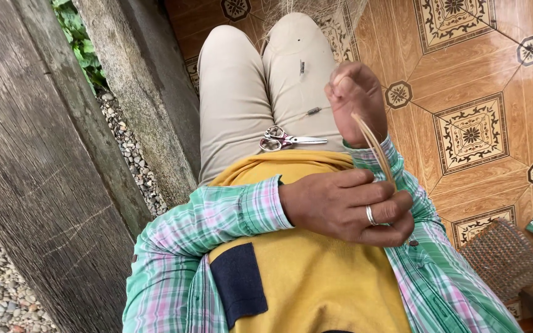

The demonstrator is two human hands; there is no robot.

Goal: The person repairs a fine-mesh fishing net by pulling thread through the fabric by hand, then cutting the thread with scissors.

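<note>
**Strips in hand, work looks early**

L fingers [385,213] curl shut round thin cane strips [374,148]; R fingers [343,83] pinch their upper end above the lap. I judge little done: no weave visible on the strips. Scissors [288,139] idle on thigh. L hand [347,206] at belly, R hand [358,95] raised.

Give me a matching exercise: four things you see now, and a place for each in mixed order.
1. scissors
2. ring
3. strips
4. basket

a. on the tiled floor
b. between both hands
c. on the lap
d. on a left hand finger

The right hand holds the strips' upper end.

Pairs: 1-c, 2-d, 3-b, 4-a
</note>
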